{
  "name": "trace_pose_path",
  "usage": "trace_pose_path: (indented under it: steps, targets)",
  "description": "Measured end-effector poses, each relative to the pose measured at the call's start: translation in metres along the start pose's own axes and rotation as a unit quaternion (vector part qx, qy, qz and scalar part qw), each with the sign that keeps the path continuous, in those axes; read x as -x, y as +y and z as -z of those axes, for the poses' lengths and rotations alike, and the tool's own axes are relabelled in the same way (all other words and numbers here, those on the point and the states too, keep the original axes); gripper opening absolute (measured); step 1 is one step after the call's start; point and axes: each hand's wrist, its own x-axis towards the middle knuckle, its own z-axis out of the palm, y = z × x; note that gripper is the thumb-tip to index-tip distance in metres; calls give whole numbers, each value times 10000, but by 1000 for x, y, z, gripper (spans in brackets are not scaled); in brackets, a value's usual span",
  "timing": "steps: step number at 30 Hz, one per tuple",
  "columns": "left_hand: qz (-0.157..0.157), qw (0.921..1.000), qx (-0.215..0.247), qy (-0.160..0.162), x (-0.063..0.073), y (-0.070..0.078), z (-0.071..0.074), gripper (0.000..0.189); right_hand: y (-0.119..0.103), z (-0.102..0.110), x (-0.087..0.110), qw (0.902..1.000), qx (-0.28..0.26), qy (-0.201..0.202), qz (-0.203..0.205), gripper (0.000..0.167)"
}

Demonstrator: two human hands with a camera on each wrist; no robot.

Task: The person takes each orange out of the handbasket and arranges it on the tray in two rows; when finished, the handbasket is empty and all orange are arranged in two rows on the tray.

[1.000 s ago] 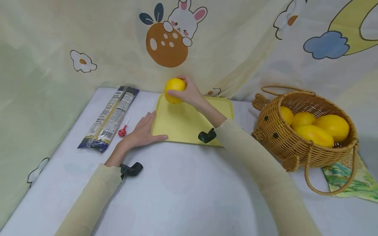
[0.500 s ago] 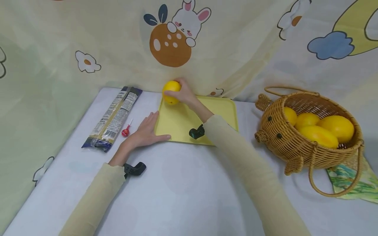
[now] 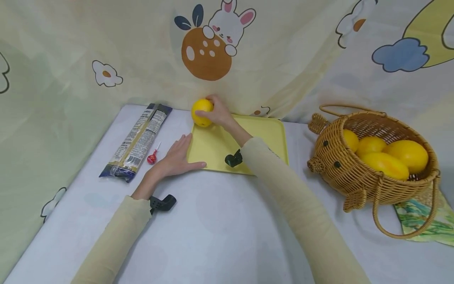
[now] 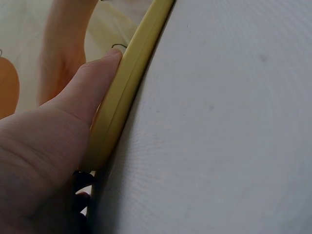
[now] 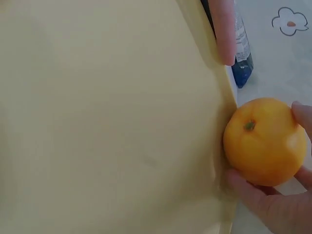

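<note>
My right hand [image 3: 220,113] grips an orange [image 3: 201,113] at the far left corner of the yellow tray [image 3: 244,138]. In the right wrist view the orange [image 5: 265,146] shows its green stem end, with thumb and fingers around its side, right at the tray's rim. My left hand [image 3: 174,158] lies at the tray's near left corner, fingers straight along the left side and thumb stretched along the front edge. The left wrist view has that thumb against the tray rim [image 4: 117,107].
Left of the tray lie a long printed packet [image 3: 136,142] and a red lollipop [image 3: 152,158]. To the right, a wicker basket [image 3: 349,177] with an animal face holds several yellow fruits [image 3: 406,154], and a green patterned cloth [image 3: 415,217] lies under it. A printed curtain hangs behind the table.
My right hand has carried the orange a little left and down toward the tray's far left corner. The left hand keeps its place at the tray; the head view has shifted slightly.
</note>
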Motion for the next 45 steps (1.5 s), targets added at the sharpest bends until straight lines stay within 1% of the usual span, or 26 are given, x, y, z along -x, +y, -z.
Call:
trace_pose_path:
  steps: [2, 4, 6, 7, 10, 12, 14, 17, 20, 23, 26, 31, 35, 39, 42, 45]
  targets:
    - [-33, 10000, 13, 21, -1, 1, -1, 119, 0, 0, 1, 9996, 256, 33, 80, 73]
    - [-83, 10000, 16, 50, -1, 1, -2, 118, -2, 3, 8, 9984, 519, 72, 208, 76]
    - [-122, 9999, -5, 53, -2, 2, -3, 118, -3, 7, 22, 9961, 747, 153, 447, 78]
    - [-135, 9999, -29, 56, -2, 2, -4, 119, -3, 10, 32, 9951, 736, 163, 639, 78]
    - [-138, 9998, -74, 86, -1, 2, -4, 119, -5, 22, 71, 9929, 491, 87, 1077, 74]
    - [-116, 9998, -75, 108, 0, 1, -3, 119, -4, 32, 100, 9918, 218, -40, 1261, 70]
    - [-85, 9999, -60, 122, 1, 1, -3, 119, -3, 43, 129, 9913, -59, -142, 1305, 66]
    - [-60, 9999, -64, 112, 2, 0, -3, 119, 1, 60, 167, 9900, -358, -191, 1354, 60]
    - [-41, 9999, -117, 106, 2, -1, -3, 118, 7, 76, 195, 9891, -559, -175, 1352, 57]
    - [-50, 9999, -117, 108, 2, 0, -3, 116, 12, 92, 214, 9890, -671, -57, 1320, 55]
    - [-63, 9999, -97, 90, 2, 0, -3, 117, 16, 105, 223, 9877, -780, 157, 1344, 52]
    - [-52, 9999, -89, 72, 1, 1, -3, 117, 16, 119, 226, 9859, -864, 367, 1385, 47]
    - [-70, 9999, -65, 104, 0, 2, -4, 117, 16, 125, 227, 9863, -771, 434, 1391, 46]
    - [-126, 9999, -77, 63, 0, 3, -6, 118, 17, 131, 230, 9856, -767, 534, 1406, 45]
    - [-139, 9998, -118, 41, 0, 2, -6, 118, 17, 137, 232, 9838, -750, 703, 1468, 42]
    - [-145, 9997, -177, 92, 1, 0, -5, 118, 16, 146, 233, 9820, -614, 924, 1528, 38]
